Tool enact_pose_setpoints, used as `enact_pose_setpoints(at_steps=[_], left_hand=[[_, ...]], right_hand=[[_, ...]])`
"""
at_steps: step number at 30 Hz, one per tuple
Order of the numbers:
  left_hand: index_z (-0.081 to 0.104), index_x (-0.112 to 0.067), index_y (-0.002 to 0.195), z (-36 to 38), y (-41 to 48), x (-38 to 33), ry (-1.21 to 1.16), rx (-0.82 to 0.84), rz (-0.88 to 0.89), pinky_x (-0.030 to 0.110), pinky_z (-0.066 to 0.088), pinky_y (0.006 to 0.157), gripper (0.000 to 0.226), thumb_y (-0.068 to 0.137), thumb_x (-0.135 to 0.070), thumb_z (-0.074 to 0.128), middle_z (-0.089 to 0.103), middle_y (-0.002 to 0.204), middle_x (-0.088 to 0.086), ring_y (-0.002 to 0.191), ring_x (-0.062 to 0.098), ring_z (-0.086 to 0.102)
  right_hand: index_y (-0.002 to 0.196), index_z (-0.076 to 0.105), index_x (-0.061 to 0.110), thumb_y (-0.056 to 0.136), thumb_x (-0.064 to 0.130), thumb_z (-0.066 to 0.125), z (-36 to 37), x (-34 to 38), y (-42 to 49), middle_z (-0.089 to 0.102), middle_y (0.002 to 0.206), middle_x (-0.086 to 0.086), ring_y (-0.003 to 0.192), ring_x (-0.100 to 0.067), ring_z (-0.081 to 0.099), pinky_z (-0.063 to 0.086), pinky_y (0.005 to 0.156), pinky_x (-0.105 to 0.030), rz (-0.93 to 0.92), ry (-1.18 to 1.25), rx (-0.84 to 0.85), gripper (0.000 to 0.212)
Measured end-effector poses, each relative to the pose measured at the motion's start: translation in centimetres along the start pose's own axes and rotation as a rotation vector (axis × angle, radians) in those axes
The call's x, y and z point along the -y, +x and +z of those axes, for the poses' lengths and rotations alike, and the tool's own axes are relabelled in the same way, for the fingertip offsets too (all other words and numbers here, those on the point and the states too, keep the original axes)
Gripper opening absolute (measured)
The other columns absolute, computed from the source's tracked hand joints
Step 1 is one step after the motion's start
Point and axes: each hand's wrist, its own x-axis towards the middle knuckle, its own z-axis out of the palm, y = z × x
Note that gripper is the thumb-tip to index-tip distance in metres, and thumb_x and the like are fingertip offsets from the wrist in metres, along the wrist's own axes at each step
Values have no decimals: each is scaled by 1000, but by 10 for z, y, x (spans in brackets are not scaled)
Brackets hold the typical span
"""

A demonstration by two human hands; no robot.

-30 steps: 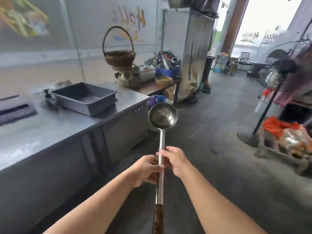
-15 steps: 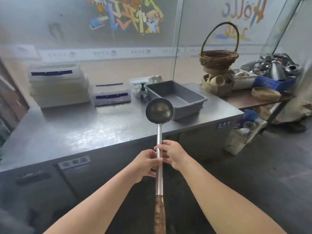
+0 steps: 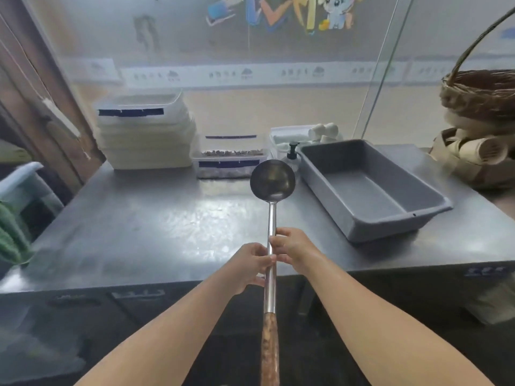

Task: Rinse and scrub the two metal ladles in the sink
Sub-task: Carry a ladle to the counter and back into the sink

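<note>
Ladle (image 3: 270,291) held out in front of the person with both hands, its long steel shaft running away from them and the round bowl up at the far end, hollow side facing back. The bowl hangs above the middle of the worktop (image 3: 156,227), touching nothing; the brown wooden grip (image 3: 269,346) points down toward the person, past the front edge.

The left hand (image 3: 252,267) has its fingers curled round the shaft. The right hand (image 3: 292,250) sits just above it, touching it, with its fingers wrapped round the same shaft from the other side.

On the worktop, a grey tub (image 3: 370,190) lies slantwise toward the right edge. A stack of pale trays (image 3: 145,137) stands at the back left corner, with a low clear box (image 3: 231,157) beside it along the back edge. A pump bottle (image 3: 291,156) stands just behind the tub's back left corner. Past the right edge there is a wicker basket (image 3: 482,96) with a tall hoop handle.
</note>
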Motion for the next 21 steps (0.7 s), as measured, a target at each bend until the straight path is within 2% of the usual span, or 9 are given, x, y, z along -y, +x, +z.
enact_pose_setpoints(at_steps=[2, 5, 8, 11, 15, 18, 21], left_hand=[[61, -4, 112, -7, 22, 1, -29, -7, -29, 31, 61, 69, 28, 94, -25, 66, 65, 102, 11, 93, 22, 67], [58, 4, 115, -21, 65, 6, -111, 1, -84, 35, 62, 69, 31, 95, -19, 65, 63, 95, 11, 82, 20, 66], [57, 6, 115, -39, 113, 13, -136, 10, -134, 34, 61, 66, 30, 95, -16, 64, 62, 96, 13, 80, 21, 66], [56, 7, 111, -62, 161, 22, -142, 32, -194, 32, 59, 63, 28, 95, -14, 63, 61, 91, 11, 74, 18, 65], [56, -4, 98, -88, 222, 34, -133, 53, -254, 45, 61, 72, 13, 93, -13, 64, 59, 83, 8, 68, 17, 61], [56, -8, 94, -98, 260, 44, -101, 53, -278, 40, 57, 70, 10, 92, -14, 64, 57, 81, 8, 69, 18, 58], [55, -6, 97, -102, 276, 48, -67, 44, -295, 29, 51, 59, 12, 94, -15, 62, 55, 84, 9, 66, 15, 55]], right_hand=[[109, 66, 2, 92, 6, 64, 6, 1, 26, 71, 96, -18, 87, -33, 73, 61, 85, -44, 32, -5, -40, 18], [93, 68, 2, 92, 7, 64, 16, -3, 73, 70, 87, -15, 85, -32, 73, 60, 86, -44, 82, -29, -92, 7], [84, 67, 3, 91, 7, 64, 27, -5, 124, 66, 77, -11, 73, -25, 68, 61, 82, -42, 134, -78, -111, 9], [80, 64, 4, 90, 7, 62, 38, -10, 173, 63, 74, -11, 68, -23, 65, 62, 73, -35, 194, -104, -119, 11], [74, 60, 10, 90, 10, 61, 54, -10, 229, 58, 71, -8, 67, -21, 59, 59, 77, -41, 256, -146, -137, 17], [84, 65, 6, 91, 11, 63, 61, -13, 262, 59, 77, -8, 71, -20, 56, 53, 69, -33, 293, -135, -196, 8], [104, 69, 4, 89, 14, 68, 63, -20, 284, 67, 87, -6, 75, -17, 60, 51, 69, -29, 314, -126, -195, 18]])
